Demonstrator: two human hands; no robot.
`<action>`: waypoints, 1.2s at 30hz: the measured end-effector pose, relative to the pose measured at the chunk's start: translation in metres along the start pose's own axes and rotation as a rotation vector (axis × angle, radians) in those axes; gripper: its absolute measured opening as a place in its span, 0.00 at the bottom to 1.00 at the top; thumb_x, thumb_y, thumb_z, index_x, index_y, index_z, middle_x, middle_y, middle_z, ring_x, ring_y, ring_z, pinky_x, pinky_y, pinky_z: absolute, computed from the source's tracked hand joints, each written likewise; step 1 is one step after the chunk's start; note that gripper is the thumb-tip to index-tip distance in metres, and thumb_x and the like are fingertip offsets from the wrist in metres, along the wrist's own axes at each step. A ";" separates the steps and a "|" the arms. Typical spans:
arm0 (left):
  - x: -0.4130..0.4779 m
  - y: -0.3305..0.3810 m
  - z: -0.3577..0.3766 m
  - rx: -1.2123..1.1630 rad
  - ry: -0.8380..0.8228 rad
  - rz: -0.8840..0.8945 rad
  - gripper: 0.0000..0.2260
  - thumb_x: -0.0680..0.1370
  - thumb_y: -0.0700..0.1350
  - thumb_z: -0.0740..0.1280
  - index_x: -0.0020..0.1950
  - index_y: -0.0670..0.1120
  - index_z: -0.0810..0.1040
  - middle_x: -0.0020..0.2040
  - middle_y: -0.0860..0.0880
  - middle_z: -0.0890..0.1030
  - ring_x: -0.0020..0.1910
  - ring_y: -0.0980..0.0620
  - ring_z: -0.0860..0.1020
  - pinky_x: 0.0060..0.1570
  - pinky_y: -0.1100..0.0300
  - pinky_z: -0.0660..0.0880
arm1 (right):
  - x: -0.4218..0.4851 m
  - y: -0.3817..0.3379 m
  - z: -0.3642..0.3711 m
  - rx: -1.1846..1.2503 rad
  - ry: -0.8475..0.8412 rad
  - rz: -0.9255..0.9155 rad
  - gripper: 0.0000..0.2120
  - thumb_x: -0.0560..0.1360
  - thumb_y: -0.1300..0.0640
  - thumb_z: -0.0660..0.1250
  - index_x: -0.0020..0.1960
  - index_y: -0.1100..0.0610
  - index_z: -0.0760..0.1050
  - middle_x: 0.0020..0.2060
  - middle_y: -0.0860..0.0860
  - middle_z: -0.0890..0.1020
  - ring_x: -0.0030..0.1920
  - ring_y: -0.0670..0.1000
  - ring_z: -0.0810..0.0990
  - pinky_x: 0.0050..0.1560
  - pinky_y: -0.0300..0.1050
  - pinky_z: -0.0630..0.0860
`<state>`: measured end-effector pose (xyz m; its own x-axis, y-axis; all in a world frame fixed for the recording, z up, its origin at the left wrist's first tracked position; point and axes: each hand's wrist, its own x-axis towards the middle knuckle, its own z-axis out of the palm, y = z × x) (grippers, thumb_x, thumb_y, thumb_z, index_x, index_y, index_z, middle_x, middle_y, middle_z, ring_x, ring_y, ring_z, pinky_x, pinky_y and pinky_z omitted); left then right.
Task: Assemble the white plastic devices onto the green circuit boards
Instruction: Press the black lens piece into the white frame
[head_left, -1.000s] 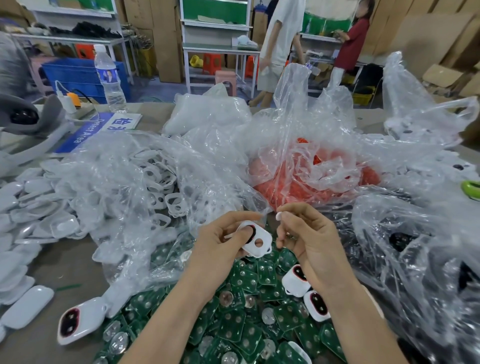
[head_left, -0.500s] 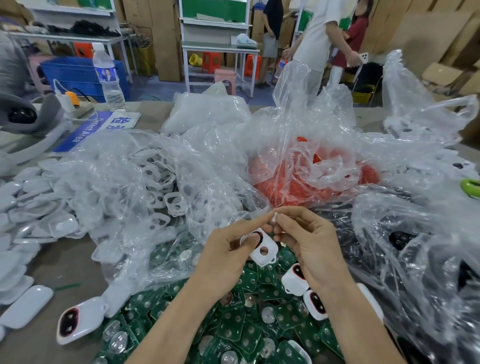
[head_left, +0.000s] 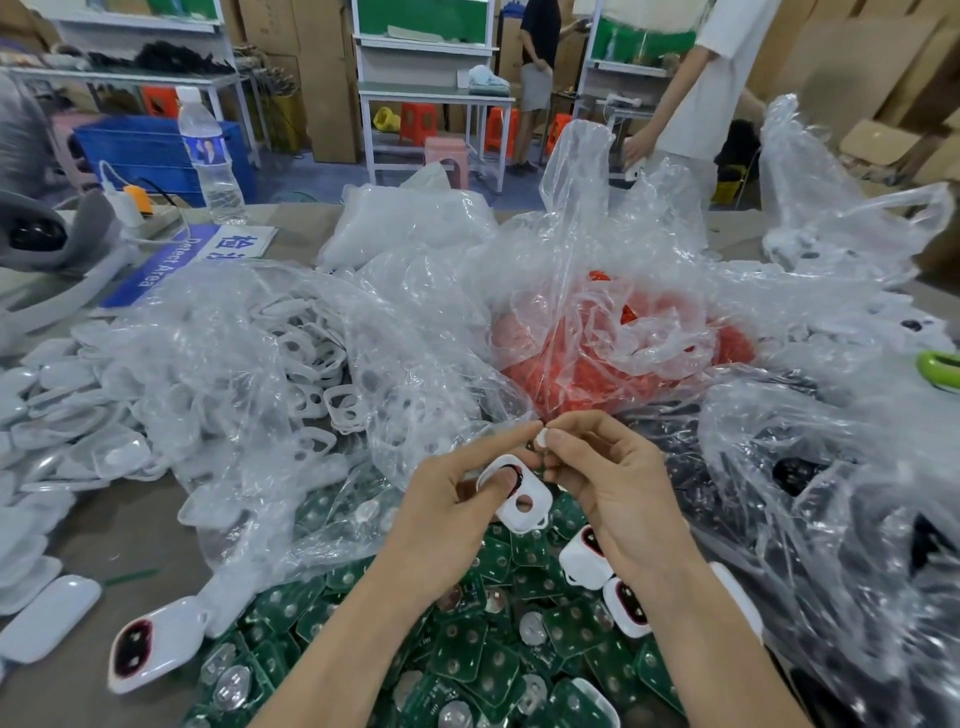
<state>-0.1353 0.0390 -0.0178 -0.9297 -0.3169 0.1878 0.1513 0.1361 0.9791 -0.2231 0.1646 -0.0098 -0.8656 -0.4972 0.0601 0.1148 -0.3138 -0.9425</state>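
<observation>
Lower centre, the left hand (head_left: 447, 514) clamps a white plastic shell (head_left: 521, 496) steady over green circuit boards (head_left: 467, 642). The right hand (head_left: 610, 486) pinches a small white disc (head_left: 541, 439), likely for fitting.

Glossy white plastic shell (head_left: 521, 493), crinkled clear plastic bags (head_left: 322, 374), green circuit boards (head_left: 467, 649) with shiny metal domes, matt tabletop (head_left: 78, 691)
</observation>
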 end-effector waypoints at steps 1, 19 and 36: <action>-0.001 0.001 0.001 0.005 -0.005 0.002 0.23 0.79 0.33 0.63 0.56 0.63 0.81 0.52 0.67 0.82 0.59 0.71 0.75 0.56 0.77 0.69 | 0.000 0.000 0.000 0.007 0.005 -0.006 0.02 0.64 0.61 0.72 0.36 0.55 0.82 0.32 0.54 0.81 0.33 0.48 0.79 0.38 0.37 0.78; -0.002 -0.002 0.005 0.007 0.019 -0.029 0.25 0.79 0.35 0.65 0.53 0.69 0.81 0.53 0.60 0.84 0.35 0.71 0.73 0.48 0.77 0.70 | -0.001 0.000 -0.004 -0.084 0.025 -0.139 0.05 0.68 0.61 0.73 0.44 0.55 0.83 0.36 0.55 0.84 0.39 0.55 0.85 0.46 0.43 0.81; 0.001 -0.013 0.011 -0.134 0.191 -0.113 0.16 0.80 0.37 0.66 0.48 0.59 0.83 0.49 0.57 0.85 0.50 0.55 0.83 0.46 0.60 0.80 | -0.017 0.007 0.004 -0.593 0.091 -0.150 0.10 0.68 0.65 0.76 0.39 0.51 0.80 0.35 0.48 0.83 0.37 0.46 0.81 0.42 0.35 0.77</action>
<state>-0.1416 0.0472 -0.0313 -0.8649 -0.4962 0.0760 0.1053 -0.0314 0.9939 -0.2058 0.1677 -0.0158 -0.8926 -0.4029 0.2022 -0.2789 0.1412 -0.9499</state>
